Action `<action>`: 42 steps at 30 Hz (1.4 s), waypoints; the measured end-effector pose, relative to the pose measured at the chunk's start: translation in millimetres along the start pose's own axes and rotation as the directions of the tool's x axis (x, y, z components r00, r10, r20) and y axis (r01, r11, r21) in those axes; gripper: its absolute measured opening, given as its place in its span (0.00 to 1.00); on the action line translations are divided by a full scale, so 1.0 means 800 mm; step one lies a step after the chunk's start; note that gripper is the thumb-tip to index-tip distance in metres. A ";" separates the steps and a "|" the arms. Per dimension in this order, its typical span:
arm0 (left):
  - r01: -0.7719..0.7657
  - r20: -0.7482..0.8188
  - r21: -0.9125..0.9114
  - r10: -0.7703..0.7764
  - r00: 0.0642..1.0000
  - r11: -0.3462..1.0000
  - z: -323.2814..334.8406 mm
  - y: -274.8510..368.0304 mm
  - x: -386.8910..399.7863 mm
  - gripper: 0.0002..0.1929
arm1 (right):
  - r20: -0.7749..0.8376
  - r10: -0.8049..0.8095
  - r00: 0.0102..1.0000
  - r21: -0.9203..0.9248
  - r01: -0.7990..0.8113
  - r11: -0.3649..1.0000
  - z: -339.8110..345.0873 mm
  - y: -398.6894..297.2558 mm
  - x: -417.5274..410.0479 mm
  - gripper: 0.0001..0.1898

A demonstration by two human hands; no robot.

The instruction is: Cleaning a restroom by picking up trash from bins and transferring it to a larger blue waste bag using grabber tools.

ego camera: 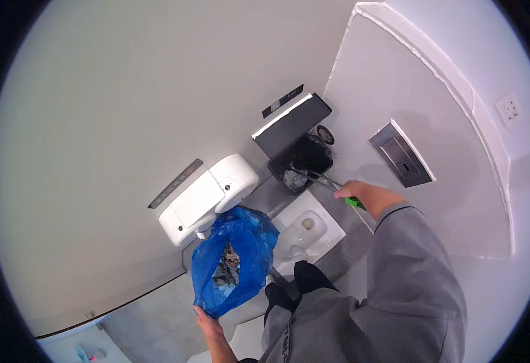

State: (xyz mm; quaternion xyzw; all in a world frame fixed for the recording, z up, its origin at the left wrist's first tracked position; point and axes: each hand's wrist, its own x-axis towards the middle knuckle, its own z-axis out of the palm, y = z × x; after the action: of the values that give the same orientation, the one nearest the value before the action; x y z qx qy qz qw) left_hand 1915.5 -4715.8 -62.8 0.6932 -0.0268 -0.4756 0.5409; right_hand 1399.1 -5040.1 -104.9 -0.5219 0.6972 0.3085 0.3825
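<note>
My left hand grips the rim of a blue plastic bag, which hangs wide open with crumpled waste inside. My right hand holds metal tongs with a green part at the handle. The tongs reach into a black waste bin in the corner, close to crumpled white paper on the bin's near side. Whether their tips grip the paper, I cannot tell.
A white squat toilet lies in the floor before my feet. A white double paper dispenser and a dark shelf are on the left wall. A metal flush plate sits in the right wall.
</note>
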 end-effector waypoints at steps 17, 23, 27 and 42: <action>-0.017 -0.019 0.050 0.018 1.000 0.999 0.052 0.000 0.002 0.33 | 0.134 -0.245 0.960 0.131 0.228 0.965 -0.036 -0.046 -0.034 0.27; 0.003 -0.070 0.077 0.003 0.998 0.997 0.040 -0.001 -0.003 0.33 | 0.100 -0.245 0.964 -0.046 0.250 0.967 -0.012 -0.072 0.029 0.26; -0.019 -0.104 0.070 0.027 0.994 0.997 0.037 -0.006 -0.004 0.34 | 0.031 -0.321 0.946 -0.231 0.320 0.919 0.015 -0.078 0.067 0.26; -0.034 -0.017 0.023 0.034 0.999 0.999 0.052 0.015 0.023 0.35 | 0.195 -0.297 0.935 0.571 0.138 0.809 -0.049 0.038 -0.136 0.20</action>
State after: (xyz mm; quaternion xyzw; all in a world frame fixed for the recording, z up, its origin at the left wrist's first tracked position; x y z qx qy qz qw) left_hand 1902.8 -4760.8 -63.6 0.7029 -0.0393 -0.4599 0.5411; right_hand 1379.4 -5011.3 9.5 -0.4193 0.6311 0.1188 0.6417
